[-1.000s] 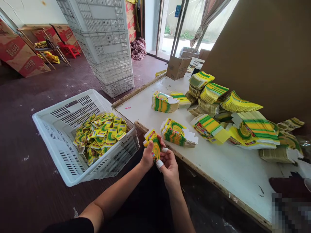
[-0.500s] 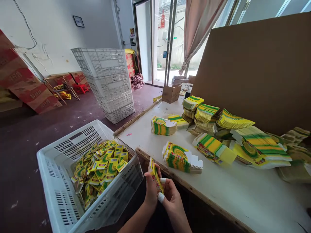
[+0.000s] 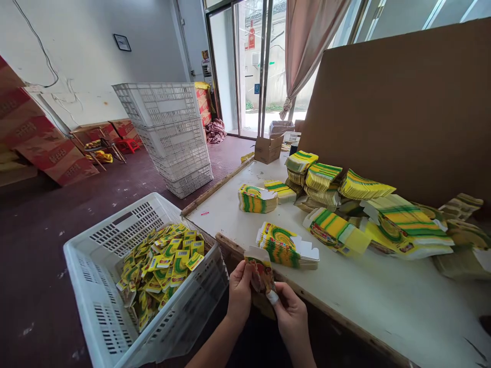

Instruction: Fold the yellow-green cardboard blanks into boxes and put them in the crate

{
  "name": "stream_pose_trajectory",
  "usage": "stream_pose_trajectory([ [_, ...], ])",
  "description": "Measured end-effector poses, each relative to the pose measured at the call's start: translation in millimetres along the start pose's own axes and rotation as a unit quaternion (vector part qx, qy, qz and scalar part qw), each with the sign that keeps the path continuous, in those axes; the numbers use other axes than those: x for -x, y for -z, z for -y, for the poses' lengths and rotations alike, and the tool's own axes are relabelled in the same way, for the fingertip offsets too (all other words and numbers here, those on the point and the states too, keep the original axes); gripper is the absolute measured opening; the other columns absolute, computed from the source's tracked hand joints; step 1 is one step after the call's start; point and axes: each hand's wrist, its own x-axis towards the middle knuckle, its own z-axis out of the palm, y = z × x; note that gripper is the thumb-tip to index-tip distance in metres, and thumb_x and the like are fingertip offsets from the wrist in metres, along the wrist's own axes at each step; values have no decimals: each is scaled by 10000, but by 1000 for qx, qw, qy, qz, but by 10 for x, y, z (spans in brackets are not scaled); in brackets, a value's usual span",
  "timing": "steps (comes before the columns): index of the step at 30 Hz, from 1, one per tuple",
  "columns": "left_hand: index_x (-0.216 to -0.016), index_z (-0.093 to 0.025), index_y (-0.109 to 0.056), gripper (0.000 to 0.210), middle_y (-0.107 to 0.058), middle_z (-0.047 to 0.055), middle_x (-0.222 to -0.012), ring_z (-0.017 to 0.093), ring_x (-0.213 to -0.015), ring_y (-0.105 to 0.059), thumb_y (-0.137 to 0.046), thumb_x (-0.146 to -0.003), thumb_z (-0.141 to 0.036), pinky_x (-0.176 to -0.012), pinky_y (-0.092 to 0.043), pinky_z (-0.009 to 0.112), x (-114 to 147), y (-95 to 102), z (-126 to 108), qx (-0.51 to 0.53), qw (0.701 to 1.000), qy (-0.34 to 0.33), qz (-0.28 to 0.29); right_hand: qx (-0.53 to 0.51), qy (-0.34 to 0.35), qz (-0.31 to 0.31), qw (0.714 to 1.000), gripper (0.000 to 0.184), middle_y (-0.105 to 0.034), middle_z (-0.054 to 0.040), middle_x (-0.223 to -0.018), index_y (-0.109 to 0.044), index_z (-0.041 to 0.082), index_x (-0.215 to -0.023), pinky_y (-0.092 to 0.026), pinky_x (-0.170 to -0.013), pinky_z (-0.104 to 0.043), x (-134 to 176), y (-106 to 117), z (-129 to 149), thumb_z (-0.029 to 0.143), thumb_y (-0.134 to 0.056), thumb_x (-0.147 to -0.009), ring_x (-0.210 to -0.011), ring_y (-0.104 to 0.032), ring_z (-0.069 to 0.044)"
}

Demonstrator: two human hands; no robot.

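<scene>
The white tabletop (image 3: 353,291) before me has wooden edging (image 3: 215,188). By the near edge lies 1 bundle of yellow-and-green cartons (image 3: 282,244); 2 more bundles (image 3: 256,202) sit toward the left edge, a larger heap (image 3: 402,222) toward the back edge, a cardboard box (image 3: 263,151) at the far left corner.

Left fingers (image 3: 240,271) and right fingers (image 3: 288,295) hold a printed carton (image 3: 262,259) near a crate (image 3: 192,305) of yellow packets (image 3: 163,273).

No words read clearly: lettering on the blue door sign (image 3: 257,89), red cartons (image 3: 63,159) and yellow stack (image 3: 281,249) near the front edge of the bench (image 3: 368,301) is too small; boxes (image 3: 179,263) in the crate (image 3: 79,286) show barcodes.
</scene>
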Motion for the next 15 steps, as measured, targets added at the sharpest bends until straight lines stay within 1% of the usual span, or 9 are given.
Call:
stream_pose_trajectory([
  [3, -889, -149, -702, 603, -711, 68, -819, 208, -799, -637, -650, -721, -726, -744, -506, 315, -86, 156, -205, -31, 999, -16, 32, 100, 114, 26, 988, 219, -711, -13, -635, -746, 245, -753, -541, -515, -248, -54, 215, 48, 399, -636, -864, -548, -654, -178],
  [5, -1113, -157, -679, 779, -721, 133, -1050, 254, -953, -649, -536, -725, -818, -832, -505, 362, -131, 277, -375, -67, 995, -35, 71, 179, 207, 61, 960, 194, -721, -12, -672, -756, 284, -806, -539, -533, -264, -91, 377, 77, 323, -593, -903, -585, -666, -181],
  [6, -1214, -165, -637, 851, -701, 152, -1144, 273, -1019, -640, -528, -706, -839, -877, -496, 385, -139, 323, -450, -106, 987, -34, 118, 217, 249, 74, 941, 203, -727, -10, -689, -760, 304, -832, -547, -569, -282, -102, 439, 87, 290, -576, -917, -607, -671, -184],
  [7, -1294, -172, -588, 913, -673, 163, -1220, 292, -1081, -623, -587, -663, -832, -922, -483, 407, -133, 351, -507, -159, 971, -24, 178, 248, 284, 83, 922, 217, -734, -6, -705, -760, 323, -857, -560, -630, -310, -105, 483, 93, 262, -563, -926, -630, -675, -188],
  [9, -1388, -182, -501, 1057, -616, 166, -1329, 329, -1181, -577, -796, -522, -711, -1005, -446, 438, -82, 347, -559, -279, 913, 6, 297, 288, 336, 98, 891, 241, -748, 11, -734, -753, 359, -908, -558, -835, -391, -87, 515, 98, 222, -557, -932, -699, -694, -200],
  [10, -1403, -189, -479, 1102, -604, 156, -1347, 337, -1200, -566, -872, -464, -610, -1026, -437, 442, -43, 318, -554, -328, 881, 22, 341, 296, 353, 107, 881, 253, -757, 21, -764, -747, 378, -934, -518, -951, -434, -69, 510, 96, 210, -558, -930, -760, -708, -209],
  [12, -1376, -195, -486, 1013, -639, 120, -1291, 318, -1146, -597, -897, -484, -441, -994, -467, 421, 42, 232, -502, -383, 842, 44, 377, 294, 357, 101, 881, 276, -776, 20, -953, -727, 403, -1020, -386, -1119, -503, -20, 486, 81, 202, -568, -917, -988, -707, -242],
  [13, -1340, -194, -507, 898, -668, 99, -1227, 296, -1088, -622, -865, -537, -375, -955, -489, 399, 82, 189, -466, -398, 836, 48, 375, 285, 343, 78, 892, 299, -750, 7, -1118, -702, 402, -1106, -336, -1156, -527, 6, 475, 66, 214, -588, -903, -1135, -660, -266],
  [15, -1265, -189, -539, 702, -693, 68, -1122, 256, -989, -646, -782, -611, -264, -885, -511, 354, 143, 124, -396, -417, 839, 39, 347, 250, 272, -6, 929, 491, -556, -37, -1448, -557, 360, -1353, -325, -1162, -550, 55, 460, 14, 261, -627, -877, -1361, -490, -307],
])
